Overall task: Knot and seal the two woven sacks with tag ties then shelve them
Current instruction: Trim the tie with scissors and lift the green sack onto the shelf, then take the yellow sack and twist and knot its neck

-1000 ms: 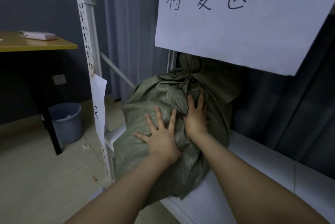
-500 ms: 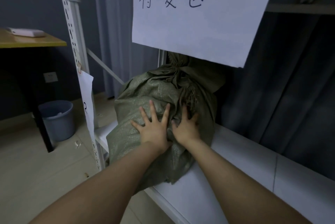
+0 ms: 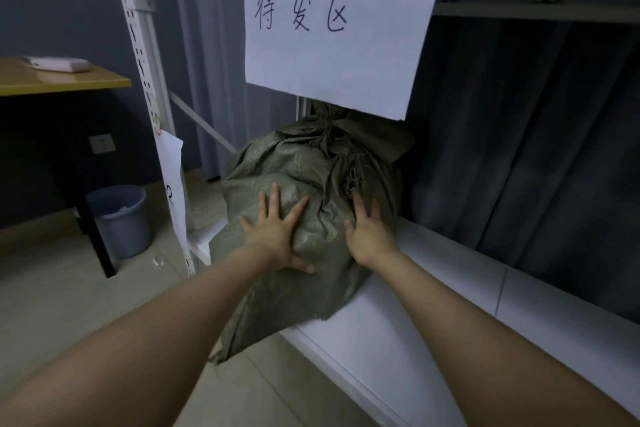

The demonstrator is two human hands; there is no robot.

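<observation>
A stuffed green woven sack (image 3: pixel 304 177) stands on the left end of a white shelf (image 3: pixel 433 291), its knotted neck up under a hanging paper sign (image 3: pixel 339 25). The sack's lower corner hangs over the shelf's front edge. My left hand (image 3: pixel 277 236) presses flat on the sack's front with fingers spread. My right hand (image 3: pixel 370 229) lies flat against the sack's right side, fingers straight. Only this one sack is in view.
A white slotted shelf post (image 3: pixel 145 80) stands left of the sack, a small paper tag (image 3: pixel 173 184) hanging from it. A yellow-topped table (image 3: pixel 52 80) and a blue bin (image 3: pixel 119 219) stand at the left. Dark curtains (image 3: pixel 519 149) hang behind the shelf.
My hands have spread apart on the sack: the right moved from the middle to its right side, the left lower on its front. The sack sits a little further onto the shelf.
</observation>
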